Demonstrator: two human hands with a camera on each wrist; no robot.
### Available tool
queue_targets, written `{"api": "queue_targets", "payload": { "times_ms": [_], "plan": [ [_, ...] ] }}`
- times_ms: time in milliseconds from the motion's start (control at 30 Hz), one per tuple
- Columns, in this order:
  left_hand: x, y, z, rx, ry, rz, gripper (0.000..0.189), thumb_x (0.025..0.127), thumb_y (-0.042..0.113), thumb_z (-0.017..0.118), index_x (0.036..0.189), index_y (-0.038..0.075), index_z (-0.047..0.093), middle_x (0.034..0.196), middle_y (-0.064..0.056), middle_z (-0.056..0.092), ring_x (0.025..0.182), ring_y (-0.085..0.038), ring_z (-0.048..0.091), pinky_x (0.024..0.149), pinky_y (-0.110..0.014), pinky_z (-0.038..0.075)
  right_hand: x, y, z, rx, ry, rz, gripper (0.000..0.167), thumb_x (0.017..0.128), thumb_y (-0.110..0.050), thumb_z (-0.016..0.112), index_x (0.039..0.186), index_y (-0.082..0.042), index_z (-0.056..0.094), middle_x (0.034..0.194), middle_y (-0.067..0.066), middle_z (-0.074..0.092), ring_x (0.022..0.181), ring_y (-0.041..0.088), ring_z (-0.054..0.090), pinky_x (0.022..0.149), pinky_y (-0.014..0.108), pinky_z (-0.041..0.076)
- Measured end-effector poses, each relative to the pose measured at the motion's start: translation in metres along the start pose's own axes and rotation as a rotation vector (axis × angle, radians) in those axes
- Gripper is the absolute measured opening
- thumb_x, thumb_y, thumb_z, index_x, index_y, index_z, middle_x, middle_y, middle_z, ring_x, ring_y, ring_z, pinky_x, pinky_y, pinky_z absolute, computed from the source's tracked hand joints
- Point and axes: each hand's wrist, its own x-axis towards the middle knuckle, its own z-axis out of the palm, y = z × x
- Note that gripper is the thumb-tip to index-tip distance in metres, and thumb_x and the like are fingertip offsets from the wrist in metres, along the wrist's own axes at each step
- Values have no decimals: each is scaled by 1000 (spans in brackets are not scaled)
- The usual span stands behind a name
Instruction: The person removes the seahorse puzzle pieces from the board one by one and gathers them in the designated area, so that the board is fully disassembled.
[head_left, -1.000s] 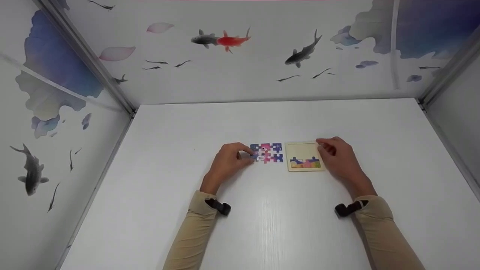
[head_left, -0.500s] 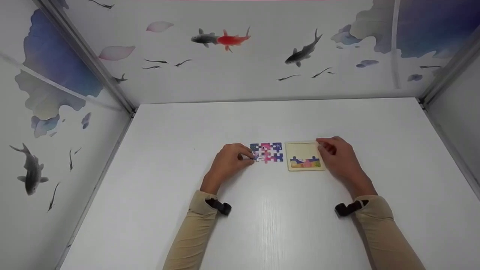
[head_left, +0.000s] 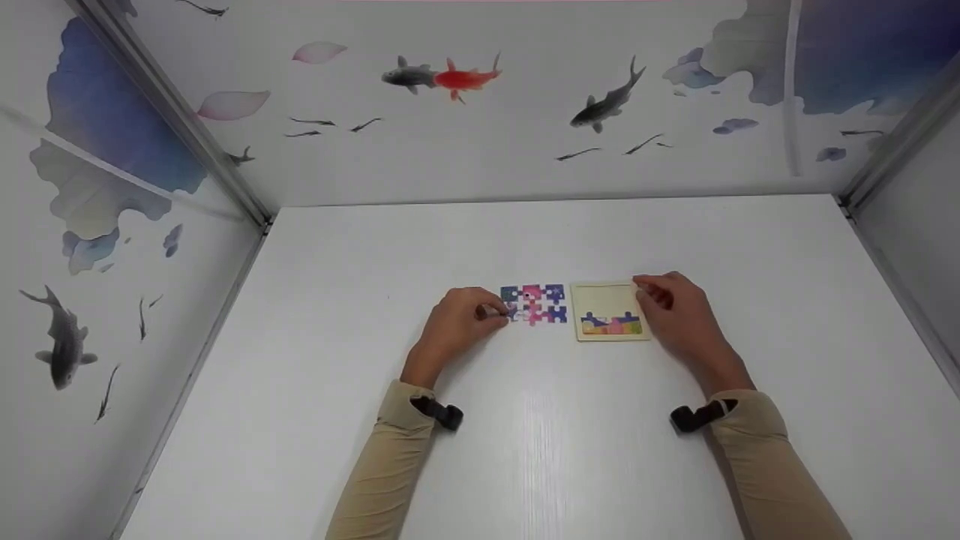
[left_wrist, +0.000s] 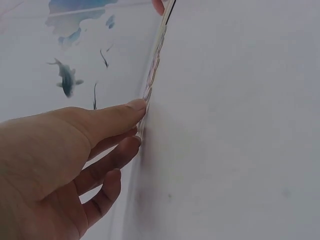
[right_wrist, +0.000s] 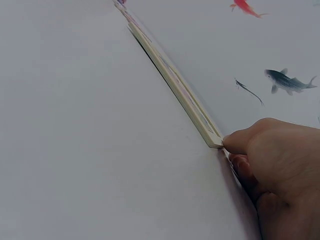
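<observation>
Several loose jigsaw pieces (head_left: pixel 532 293) in pink, purple and blue lie in two rows on the white table. At their left side my left hand (head_left: pixel 463 321) pinches the edge of the lower left jigsaw piece (head_left: pixel 516 313) with thumb and fingertips. Beside them lies a square wooden puzzle tray (head_left: pixel 610 340), with a joined row of colourful pieces (head_left: pixel 613 325) along its near side and bare wood above. My right hand (head_left: pixel 677 315) holds the tray by its upper right edge. In the right wrist view the thumb meets the tray's corner and the other fingers curl beneath, partly hidden.
A white table (head_left: pixel 480 450) stretches out around the puzzle. White walls with painted fish (head_left: pixel 607 105) stand at the back and left, with another wall at the right. Black wrist cameras (head_left: pixel 442 414) sit on both sleeve cuffs.
My left fingers have shifted very slightly at the lower left jigsaw piece. The right hand and the tray stay in place.
</observation>
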Motion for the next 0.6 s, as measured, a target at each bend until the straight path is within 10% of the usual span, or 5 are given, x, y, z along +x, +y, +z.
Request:
{"api": "queue_targets", "payload": {
  "times_ms": [600],
  "plan": [
    [1,-1,1,9,-57,-11,15,99,23,81,113,22,87,122,3,77,95,-13,68,85,-33,58,-1,-4,-2,4,-2,17,36,110,-26,64,143,-15,71,113,7,65,97,20,56,79,19,46]
  ]
}}
